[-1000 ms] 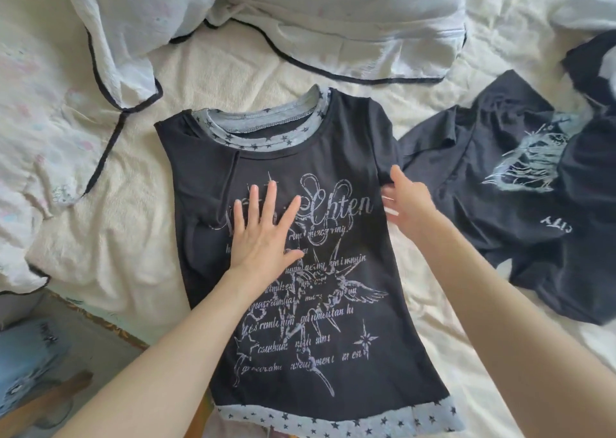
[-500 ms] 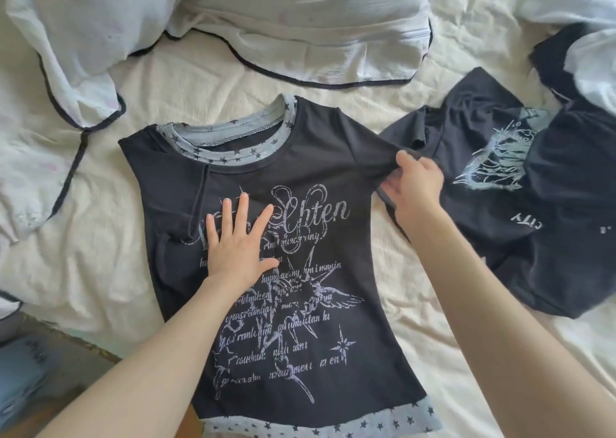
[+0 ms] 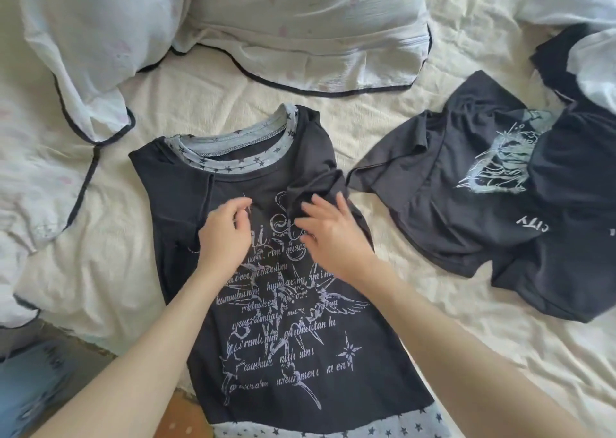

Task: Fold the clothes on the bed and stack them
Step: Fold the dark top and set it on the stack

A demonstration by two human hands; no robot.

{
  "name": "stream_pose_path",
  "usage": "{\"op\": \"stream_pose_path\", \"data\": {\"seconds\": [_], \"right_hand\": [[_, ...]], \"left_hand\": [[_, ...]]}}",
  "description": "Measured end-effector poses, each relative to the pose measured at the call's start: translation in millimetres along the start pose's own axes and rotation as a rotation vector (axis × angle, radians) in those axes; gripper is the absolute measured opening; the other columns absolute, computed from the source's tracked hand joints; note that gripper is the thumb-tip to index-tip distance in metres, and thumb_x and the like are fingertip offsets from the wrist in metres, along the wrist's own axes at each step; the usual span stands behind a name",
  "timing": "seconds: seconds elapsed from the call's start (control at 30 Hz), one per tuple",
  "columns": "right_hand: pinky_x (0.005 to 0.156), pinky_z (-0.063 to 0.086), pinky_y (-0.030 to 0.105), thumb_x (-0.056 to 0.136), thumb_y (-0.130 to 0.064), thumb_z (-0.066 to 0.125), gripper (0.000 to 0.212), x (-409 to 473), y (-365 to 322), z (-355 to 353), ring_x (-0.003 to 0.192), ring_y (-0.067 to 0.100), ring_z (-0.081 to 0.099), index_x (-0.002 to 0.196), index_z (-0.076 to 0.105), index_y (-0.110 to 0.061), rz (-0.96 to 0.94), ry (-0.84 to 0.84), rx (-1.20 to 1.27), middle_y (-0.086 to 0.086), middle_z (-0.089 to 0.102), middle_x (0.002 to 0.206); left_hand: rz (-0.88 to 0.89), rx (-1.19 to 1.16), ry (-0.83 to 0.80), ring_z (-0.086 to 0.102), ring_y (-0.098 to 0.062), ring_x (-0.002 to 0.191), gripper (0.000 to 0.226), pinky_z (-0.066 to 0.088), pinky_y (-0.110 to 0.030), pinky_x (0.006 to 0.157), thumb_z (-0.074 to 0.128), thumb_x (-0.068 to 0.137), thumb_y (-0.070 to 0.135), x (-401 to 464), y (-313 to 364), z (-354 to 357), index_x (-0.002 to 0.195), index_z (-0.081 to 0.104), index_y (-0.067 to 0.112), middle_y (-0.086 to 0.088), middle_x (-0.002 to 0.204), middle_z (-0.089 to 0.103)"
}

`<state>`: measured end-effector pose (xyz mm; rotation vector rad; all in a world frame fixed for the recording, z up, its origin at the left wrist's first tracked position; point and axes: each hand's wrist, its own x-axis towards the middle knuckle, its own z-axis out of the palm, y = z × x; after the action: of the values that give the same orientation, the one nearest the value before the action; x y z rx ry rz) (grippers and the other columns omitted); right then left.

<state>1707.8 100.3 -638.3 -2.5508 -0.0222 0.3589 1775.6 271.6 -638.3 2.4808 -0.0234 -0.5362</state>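
Black printed shirt point(image 3: 293, 321), centre frame, flat on bed point(image 3: 100, 271): right hand point(image 3: 328, 234) grips its folded-in sleeve point(image 3: 313, 187), left hand point(image 3: 223, 234) pinches chest fabric.

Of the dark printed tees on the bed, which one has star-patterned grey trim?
The spread-out tee under both hands, with starred grey bands at neckline and hem. The crumpled tee to its right shows a pale graphic but no such trim.
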Motion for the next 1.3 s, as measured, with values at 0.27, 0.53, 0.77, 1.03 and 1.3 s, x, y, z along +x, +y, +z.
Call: {"op": "stream_pose_path", "data": {"seconds": [0.27,0.53,0.77,1.03,1.3], "right_hand": [[0.084,0.044,0.037,0.091,-0.020,0.062,0.028,-10,16,1,0.097,0.025,0.055,0.113,0.059,-0.004,0.534,0.453,0.388,0.009,0.057,0.105],[0.073,0.040,0.042,0.082,-0.013,0.069,0.012,5,19,8,0.088,0.033,0.056,0.093,0.070,-0.008,0.331,0.484,-0.025,0.008,0.063,0.092],[0.092,0.046,0.045,0.078,-0.009,0.073,0.014,-37,36,23,0.107,0.030,0.062,0.092,0.074,-0.011,0.008,0.446,-0.050,0.005,0.069,0.109],[0.075,0.054,0.036,0.094,-0.042,0.050,0.031,-26,11,7,0.077,0.018,0.067,0.079,0.063,-0.018,1.013,0.270,0.911,-0.005,0.066,0.073],[0.085,0.053,0.038,0.088,-0.013,0.066,0.006,16,11,-4,0.108,0.028,0.062,0.086,0.062,-0.008,1.391,0.356,1.564,0.015,0.064,0.107]], "left_hand": [[0.423,0.191,-0.087,0.048,-0.019,0.112,0.039,0.038,-0.031,0.095,0.060,0.091,0.029,45,57,9,0.128,0.055,0.018,-0.004,0.121,0.052],[0.708,0.391,-0.092,0.053,-0.031,0.092,0.012,0.042,-0.035,0.070,0.061,0.081,-0.004,45,66,27,0.090,0.065,0.003,-0.012,0.095,0.055],[0.697,0.545,-0.230,0.054,-0.034,0.101,0.027,0.046,-0.049,0.085,0.057,0.074,-0.016,44,21,-10,0.092,0.068,0.001,-0.017,0.105,0.057],[0.200,0.065,-0.079,0.056,-0.019,0.099,0.035,0.044,-0.034,0.088,0.050,0.094,0.040,85,88,29,0.115,0.055,0.012,0.003,0.101,0.057],[-0.053,-0.016,-0.096,0.052,-0.020,0.080,0.035,0.046,-0.033,0.082,0.060,0.090,0.032,111,122,52,0.060,0.043,0.024,0.011,0.067,0.048]]}}
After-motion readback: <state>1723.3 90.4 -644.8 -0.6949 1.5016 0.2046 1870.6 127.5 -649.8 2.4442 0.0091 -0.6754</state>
